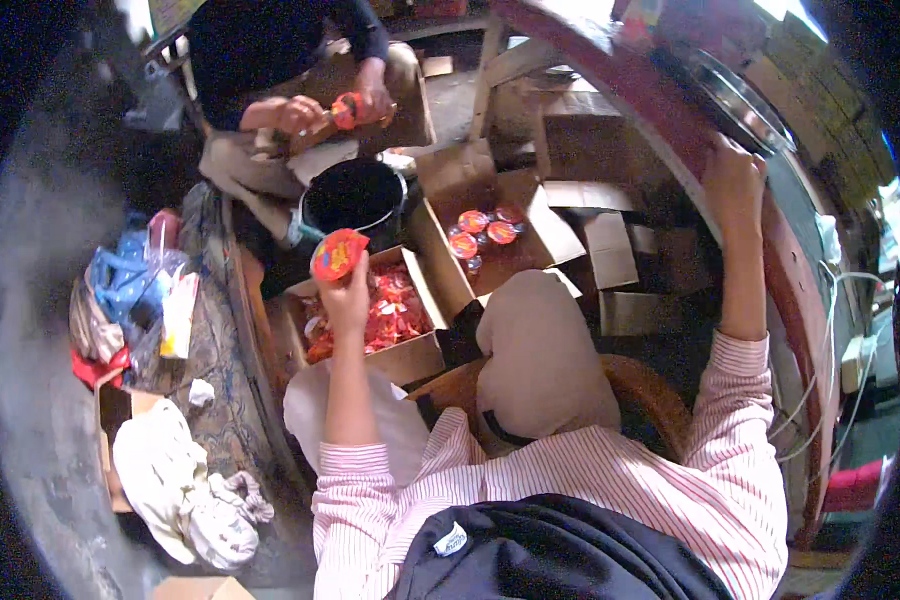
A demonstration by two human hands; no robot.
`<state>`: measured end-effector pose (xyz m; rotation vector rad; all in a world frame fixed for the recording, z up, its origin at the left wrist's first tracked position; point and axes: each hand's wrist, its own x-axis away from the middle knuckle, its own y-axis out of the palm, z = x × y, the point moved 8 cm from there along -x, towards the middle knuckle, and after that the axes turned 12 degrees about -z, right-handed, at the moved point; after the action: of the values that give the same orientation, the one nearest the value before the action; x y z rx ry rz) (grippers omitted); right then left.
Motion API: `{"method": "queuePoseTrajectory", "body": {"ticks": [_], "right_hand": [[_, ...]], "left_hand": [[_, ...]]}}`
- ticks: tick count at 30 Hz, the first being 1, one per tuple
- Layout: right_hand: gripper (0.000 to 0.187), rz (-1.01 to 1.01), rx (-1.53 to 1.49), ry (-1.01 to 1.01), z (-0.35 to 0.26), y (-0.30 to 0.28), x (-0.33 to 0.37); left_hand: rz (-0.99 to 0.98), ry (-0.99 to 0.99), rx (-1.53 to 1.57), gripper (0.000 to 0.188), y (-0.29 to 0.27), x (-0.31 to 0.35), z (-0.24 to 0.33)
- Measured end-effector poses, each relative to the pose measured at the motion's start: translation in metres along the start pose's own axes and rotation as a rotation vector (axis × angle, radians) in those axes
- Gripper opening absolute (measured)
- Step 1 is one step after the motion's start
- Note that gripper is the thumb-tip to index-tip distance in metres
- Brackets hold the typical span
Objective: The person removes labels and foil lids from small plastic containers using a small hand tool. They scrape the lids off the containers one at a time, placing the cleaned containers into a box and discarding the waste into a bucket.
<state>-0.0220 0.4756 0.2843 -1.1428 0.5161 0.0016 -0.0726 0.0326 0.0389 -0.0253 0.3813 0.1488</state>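
In my left hand [345, 298] I hold up a small cup with a round red-orange printed lid [338, 254], gripped from below. Under it stands a cardboard box [412, 362] full of crumpled red wrappers or lids [395, 305]. My right hand [735, 178] is raised at the far right, its fingers curled closed at the near edge of a shiny round metal pan [735, 95] on the red-edged table. What those fingers grip, if anything, is hidden. Several red-lidded clear cups [483, 230] lie in an open carton [535, 225] ahead of my knee.
A black bucket [354, 195] stands beyond the wrapper box. Across from me, another person's hands [365, 100] handle a red-lidded cup [346, 111]. Flattened cardboard [610, 250] lies right of the carton. Plastic bags [135, 265] and white cloth [160, 470] are at the left. White cables [832, 330] hang at the right.
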Motion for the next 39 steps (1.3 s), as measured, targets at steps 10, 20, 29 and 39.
{"method": "queuePoseTrajectory", "body": {"ticks": [10, 20, 29, 39], "right_hand": [[0.034, -0.066, -0.160, -0.053, 0.012, 0.005, -0.007], [0.046, -0.074, -0.317, -0.035, 0.047, 0.001, -0.026], [0.028, 0.138, -0.972, -0.380, -0.058, -0.031, 0.008], [0.027, -0.232, -1.361, -0.910, -0.323, -0.024, 0.047]], "left_hand": [[0.015, -0.016, -0.104, 0.053, -0.006, 0.001, -0.002], [-0.022, 0.147, -0.097, 0.052, 0.000, 0.000, 0.026], [-0.108, 0.190, -0.151, 0.049, -0.014, -0.013, 0.050], [-0.077, 0.049, -0.179, 0.058, -0.045, -0.029, 0.030]]}}
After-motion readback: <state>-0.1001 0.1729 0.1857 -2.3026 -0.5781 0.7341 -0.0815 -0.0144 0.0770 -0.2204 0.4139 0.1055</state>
